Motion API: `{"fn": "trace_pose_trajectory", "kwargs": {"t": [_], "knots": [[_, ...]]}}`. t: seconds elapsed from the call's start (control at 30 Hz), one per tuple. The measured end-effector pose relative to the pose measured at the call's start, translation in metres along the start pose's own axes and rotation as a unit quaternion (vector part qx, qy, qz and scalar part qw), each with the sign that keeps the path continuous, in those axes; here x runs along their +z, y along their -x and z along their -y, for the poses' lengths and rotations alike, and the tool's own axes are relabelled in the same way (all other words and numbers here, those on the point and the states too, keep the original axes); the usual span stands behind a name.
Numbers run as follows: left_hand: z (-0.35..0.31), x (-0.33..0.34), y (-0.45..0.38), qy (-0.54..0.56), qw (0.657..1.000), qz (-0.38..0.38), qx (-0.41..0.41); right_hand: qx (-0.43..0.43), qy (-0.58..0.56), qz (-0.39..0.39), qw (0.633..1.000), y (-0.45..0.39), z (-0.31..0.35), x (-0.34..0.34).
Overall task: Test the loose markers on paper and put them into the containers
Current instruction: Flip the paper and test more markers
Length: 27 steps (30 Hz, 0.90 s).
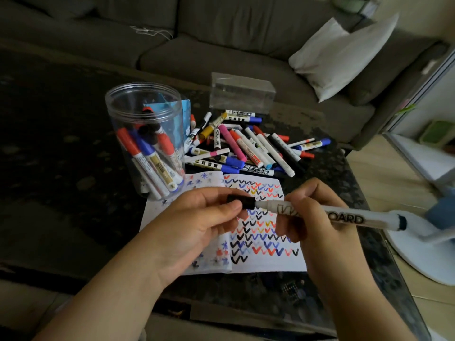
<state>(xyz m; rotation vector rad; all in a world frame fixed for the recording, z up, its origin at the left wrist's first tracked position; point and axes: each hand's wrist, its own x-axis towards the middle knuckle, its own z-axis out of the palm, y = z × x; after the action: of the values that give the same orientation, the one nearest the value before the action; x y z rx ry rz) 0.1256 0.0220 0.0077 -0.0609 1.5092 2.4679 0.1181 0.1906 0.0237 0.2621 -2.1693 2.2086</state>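
Grey sofa (pixel 221 57) at the back, dark table (pixel 61 193) in front of it. On the table lies the paper (pixel 270 257), covered in coloured ticks. Beside its far left corner stands the clear jar (pixel 145 141), markers inside; behind it, the loose pile of markers (pixel 246 146), then a clear box (pixel 242 94). Above the paper, right hand (pixel 317 217) grips a white marker (pixel 344 215); left hand (pixel 197 217) pinches its black cap (pixel 242 201), sitting at the tip.

Left hand (pixel 197 217) pinches the black cap (pixel 241 201) on a white marker (pixel 344 215) gripped by the right hand (pixel 317 217) — above paper (pixel 270 259) covered in coloured ticks; beyond, a clear jar (pixel 145 134) of markers and a loose pile (pixel 246 146) on the dark worktop (pixel 61 168).
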Motion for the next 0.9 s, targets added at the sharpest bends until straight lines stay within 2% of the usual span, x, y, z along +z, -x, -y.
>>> {"fn": "trace_pose_trajectory", "kwargs": {"t": [0.23,0.33,0.4,0.6,0.73,0.83,0.9], "knots": [[-0.010,0.003,0.008,-0.123,0.990,0.056,0.040,-0.009,0.002,0.017,1.000,-0.002,0.010,0.007],[-0.009,0.001,0.009,-0.266,0.959,0.050,0.088,-0.014,-0.008,0.001,1.000,-0.005,0.015,0.010],[-0.008,0.001,0.010,-0.320,0.938,0.065,0.119,-0.014,-0.044,-0.008,0.999,-0.006,0.016,0.013],[-0.006,0.003,0.013,-0.311,0.939,0.041,0.139,0.007,-0.120,-0.014,0.993,-0.006,0.013,0.028],[-0.004,0.002,0.012,-0.298,0.945,0.023,0.133,0.043,-0.120,-0.013,0.992,-0.009,0.011,0.028],[-0.006,0.002,0.008,-0.298,0.942,-0.016,0.151,0.109,-0.071,0.053,0.990,-0.007,0.011,0.025],[-0.008,-0.002,0.005,-0.320,0.930,-0.055,0.171,0.151,0.035,0.071,0.985,0.002,0.012,0.022]]}}
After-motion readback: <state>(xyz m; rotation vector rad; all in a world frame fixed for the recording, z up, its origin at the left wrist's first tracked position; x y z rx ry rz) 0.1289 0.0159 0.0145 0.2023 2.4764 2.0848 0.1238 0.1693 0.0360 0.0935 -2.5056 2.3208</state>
